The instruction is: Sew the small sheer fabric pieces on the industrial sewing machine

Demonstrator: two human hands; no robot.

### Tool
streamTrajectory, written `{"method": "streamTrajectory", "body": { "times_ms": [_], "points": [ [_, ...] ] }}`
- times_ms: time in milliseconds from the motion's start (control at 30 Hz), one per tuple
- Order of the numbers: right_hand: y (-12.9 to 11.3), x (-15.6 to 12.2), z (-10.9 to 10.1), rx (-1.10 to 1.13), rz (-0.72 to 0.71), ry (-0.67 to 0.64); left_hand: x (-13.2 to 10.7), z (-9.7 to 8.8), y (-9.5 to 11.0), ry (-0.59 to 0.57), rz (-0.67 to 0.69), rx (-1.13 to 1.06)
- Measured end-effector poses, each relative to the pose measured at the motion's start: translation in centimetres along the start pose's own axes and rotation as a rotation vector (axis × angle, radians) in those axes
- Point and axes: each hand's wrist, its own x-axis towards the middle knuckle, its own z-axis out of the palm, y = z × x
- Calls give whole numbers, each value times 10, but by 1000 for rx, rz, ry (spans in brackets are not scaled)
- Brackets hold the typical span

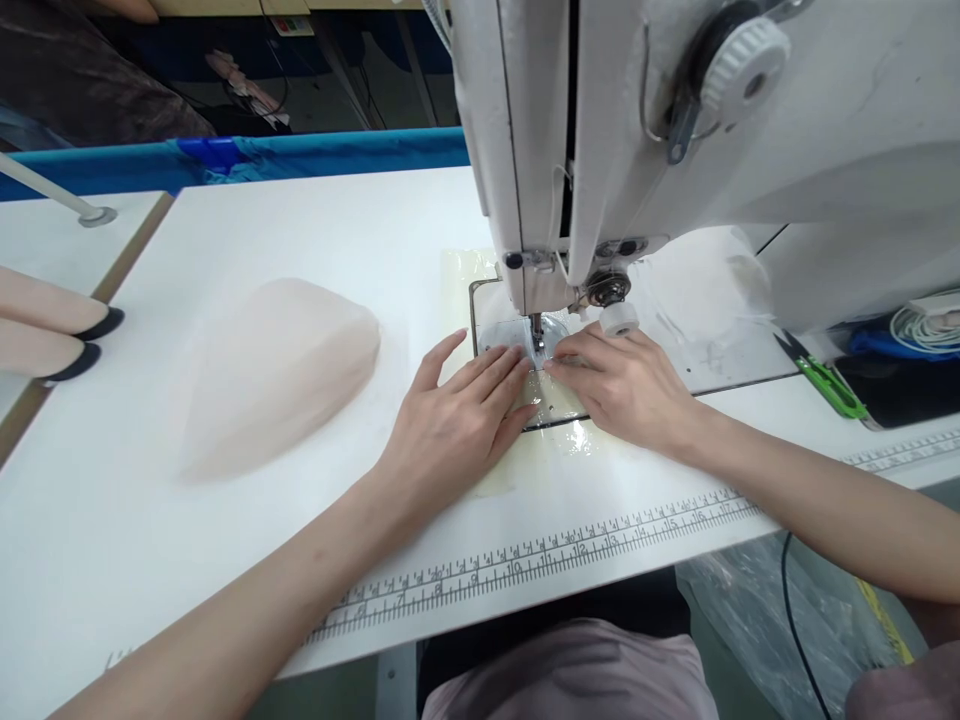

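Note:
My left hand (469,410) lies flat, fingers stretched out, just left of the presser foot (537,335) of a white sewing machine (712,120). My right hand (630,385) is on the other side of the foot. Its fingers are bent and pressed together, with the tips close to the needle; what they pinch, if anything, is too small to tell. Under both hands are the metal needle plate (487,300) and a shiny clear yellowish sheet (517,465). To the left of my left hand, a sheer pale pink fabric piece (285,380) rests on the white table (225,560).
Pale fabric (705,285) lies behind my right hand, under the machine arm. Green-handled snips (829,385) rest at the right beside a dark flat object (900,385) and coiled white cable (930,325). A printed ruler (547,560) follows the front edge. Pinkish black-ended shapes (52,325) protrude from the left.

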Motion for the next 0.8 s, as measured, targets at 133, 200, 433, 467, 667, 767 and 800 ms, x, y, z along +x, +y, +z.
{"method": "streamTrajectory", "body": {
  "times_ms": [133, 200, 433, 467, 667, 767, 800],
  "points": [
    [0, 0, 0, 3, 18, -2, -1, 1, 0, -7, -9, -8],
    [0, 0, 0, -3, 20, -12, -1, 2, 0, -3, -19, -13],
    [3, 2, 2, -42, 42, -70, 3, 7, -5, -34, -80, -40],
    [3, 3, 2, -50, 39, -77, 4, 7, -6, -42, -91, -51],
    [5, 4, 1, -73, 13, -121, 8, 6, -11, -80, -165, -127],
    [5, 4, -2, -50, 14, -128, 8, 8, -12, -79, -186, -157],
    [4, 4, -3, -35, 18, -136, 7, 9, -13, -80, -194, -163]
  ]
}}
